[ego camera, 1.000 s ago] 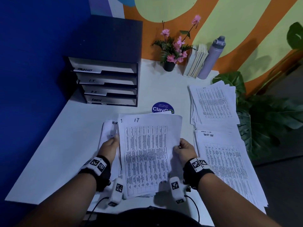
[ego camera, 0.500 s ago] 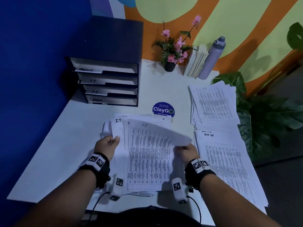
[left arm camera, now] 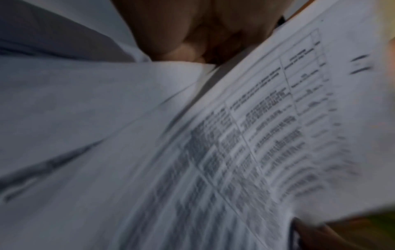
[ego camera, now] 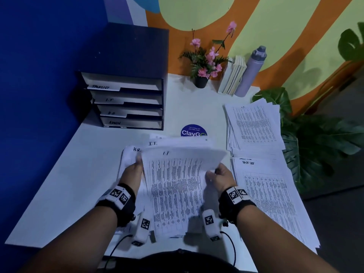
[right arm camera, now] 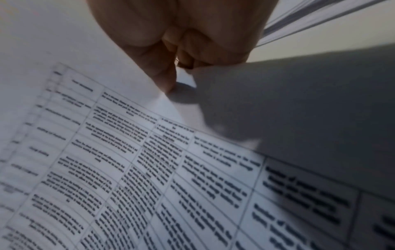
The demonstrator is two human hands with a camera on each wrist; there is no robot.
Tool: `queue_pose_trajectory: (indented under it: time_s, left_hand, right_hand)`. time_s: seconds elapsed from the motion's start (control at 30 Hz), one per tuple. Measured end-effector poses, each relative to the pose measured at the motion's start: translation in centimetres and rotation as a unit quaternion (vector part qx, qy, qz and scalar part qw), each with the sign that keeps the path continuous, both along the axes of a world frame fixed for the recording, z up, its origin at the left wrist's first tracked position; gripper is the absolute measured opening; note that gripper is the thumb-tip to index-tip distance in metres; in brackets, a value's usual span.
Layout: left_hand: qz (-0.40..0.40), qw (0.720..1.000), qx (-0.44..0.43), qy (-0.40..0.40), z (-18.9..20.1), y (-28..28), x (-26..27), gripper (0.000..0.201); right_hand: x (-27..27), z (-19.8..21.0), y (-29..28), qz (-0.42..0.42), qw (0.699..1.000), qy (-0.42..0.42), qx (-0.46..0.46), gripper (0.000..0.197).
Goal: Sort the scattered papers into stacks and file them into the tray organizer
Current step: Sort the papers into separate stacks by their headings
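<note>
A loose bundle of printed sheets (ego camera: 175, 194), the top one marked "I.T", lies in front of me on the white table (ego camera: 59, 184). My left hand (ego camera: 132, 170) grips the bundle's left edge. My right hand (ego camera: 218, 177) pinches the lifted right edge of the uppermost sheets (ego camera: 189, 152), which bend up and away. The right wrist view shows thumb and fingers (right arm camera: 169, 79) closed on the paper edge. An "H.R" sheet (ego camera: 131, 152) sticks out underneath. The dark tray organizer (ego camera: 126, 103) stands at the back left, its shelves labelled Tasklist, I.T, H.R and Admin.
Two sorted stacks lie to the right: a far stack (ego camera: 254, 125) and a near "Task list" stack (ego camera: 269, 198). A blue round sticker (ego camera: 194, 132), a flower pot (ego camera: 202, 75), books (ego camera: 233, 75) and a grey bottle (ego camera: 251, 71) stand behind. A leafy plant (ego camera: 315, 138) borders the table's right edge.
The bundle has come down from an upright hold to the table. My right hand has peeled up the top sheets, which now curl higher and further away than half a second ago.
</note>
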State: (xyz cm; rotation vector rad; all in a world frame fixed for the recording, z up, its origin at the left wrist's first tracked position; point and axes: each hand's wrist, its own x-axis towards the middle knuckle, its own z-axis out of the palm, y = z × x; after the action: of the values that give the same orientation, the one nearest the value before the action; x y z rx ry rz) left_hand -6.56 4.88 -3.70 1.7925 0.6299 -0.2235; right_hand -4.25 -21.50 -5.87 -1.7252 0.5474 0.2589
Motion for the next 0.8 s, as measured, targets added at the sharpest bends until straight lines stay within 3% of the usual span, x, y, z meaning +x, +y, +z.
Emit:
queue_pose_trajectory:
  time_s: [0.07,0.1,0.2,0.27,0.4,0.47,0.5,0.6,0.8]
  left_hand:
    - [0.012,0.997,-0.073,-0.005,0.7,-0.8,0.4,0.07]
    - [-0.002,0.996,-0.087,-0.016,1.1,-1.2,0.6,0.073]
    - [-0.024,0.997,0.016,-0.066,2.3,-2.1,1.4,0.029]
    - [0.035,0.992,0.061,-0.101,2.9,-2.4,2.2,0.026]
    - [0.122,0.987,0.044,-0.091,3.2,-1.7,3.6,0.03]
    - [0.107,0.989,0.068,-0.073,3.0,-1.5,3.7,0.027]
    - [0.097,0.99,0.069,-0.072,2.9,-1.5,3.6,0.024]
    - [0.02,0.991,0.116,-0.061,1.7,-1.7,2.9,0.041]
    - [-0.044,0.986,0.161,-0.009,-0.6,-1.8,1.7,0.051]
  right_hand:
    - [0.9,0.8,0.3,-0.007,0.999,-0.027,-0.04,0.018]
    - [1.4,1.2,0.3,-0.014,0.998,-0.041,-0.054,0.02]
    - [2.1,3.1,0.4,-0.006,0.996,-0.076,-0.05,0.035]
    - [2.1,4.1,0.5,0.043,0.994,-0.073,-0.07,0.032]
    - [0.7,3.5,0.2,0.163,0.98,0.012,-0.11,0.013]
    - [0.4,3.3,-0.3,0.131,0.986,-0.005,-0.107,0.004]
    - [0.9,3.3,-0.9,0.086,0.991,-0.01,-0.105,0.01]
    - [3.9,3.5,-4.6,-0.048,0.99,-0.023,-0.127,0.017]
    - [10.3,5.3,-13.9,-0.084,0.956,-0.044,-0.279,0.023]
